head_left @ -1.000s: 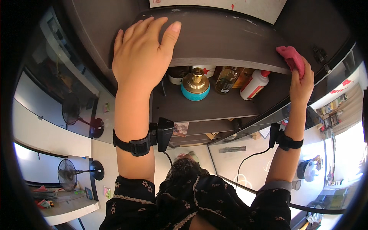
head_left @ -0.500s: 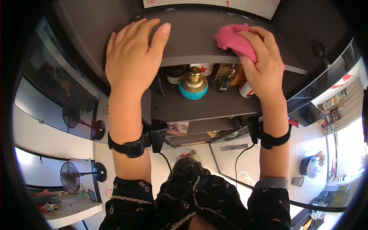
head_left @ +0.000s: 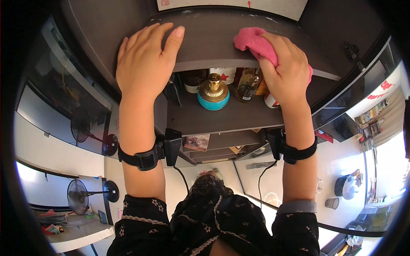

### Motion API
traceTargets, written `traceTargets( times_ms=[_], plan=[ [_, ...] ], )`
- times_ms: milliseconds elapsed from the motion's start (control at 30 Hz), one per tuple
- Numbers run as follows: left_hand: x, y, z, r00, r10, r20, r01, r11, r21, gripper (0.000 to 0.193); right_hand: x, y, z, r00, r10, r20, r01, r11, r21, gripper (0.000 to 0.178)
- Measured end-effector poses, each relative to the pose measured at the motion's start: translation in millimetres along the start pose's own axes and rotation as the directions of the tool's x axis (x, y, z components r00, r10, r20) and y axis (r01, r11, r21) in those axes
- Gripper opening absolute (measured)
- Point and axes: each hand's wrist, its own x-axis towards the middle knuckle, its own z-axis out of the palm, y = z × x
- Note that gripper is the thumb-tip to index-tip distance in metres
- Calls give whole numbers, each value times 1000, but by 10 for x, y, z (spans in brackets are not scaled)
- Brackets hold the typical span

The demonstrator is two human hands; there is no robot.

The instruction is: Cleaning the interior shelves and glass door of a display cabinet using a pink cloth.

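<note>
Dark shelf [head_left: 205, 42], bottles [head_left: 247, 86] beneath, one partly hidden.
My right fingers [head_left: 278, 41] clutch a crumpled pink cloth [head_left: 256, 40]; my left fingers [head_left: 160, 34] spread, empty.

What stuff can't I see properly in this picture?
All in the head view:
- Crumpled pink fabric cloth: partly covered by the bare right hand.
- White-and-red rounded bottle: mostly hidden behind that hand.
- Palm of the bare left hand: hidden by the back of the hand.
- Pale flat panel with red marks: cut off by the picture's top edge.
</note>
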Motion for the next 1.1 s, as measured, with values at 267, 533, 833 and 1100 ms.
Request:
traceTargets(
  times_ms=[267,533,833,1100],
  plan=[
    [-17,-3,7,1000,-12,20,12,1000,-5,56,-46,-22,61,998,41,-55,-44,998,-53,34],
    [-17,6,-33,1000,10,20,-11,999,43,52,-35,-31,59,997,35,-72,-40,997,-60,34],
    [0,6,-13,999,-24,36,24,1000,1,57,-32,-58,55,996,67,-51,-70,995,-68,34],
    [-14,69,-17,997,-51,49,52,999,-14,51,76,-178,-26,995,90,-45,-92,994,-53,36]
  ],
)
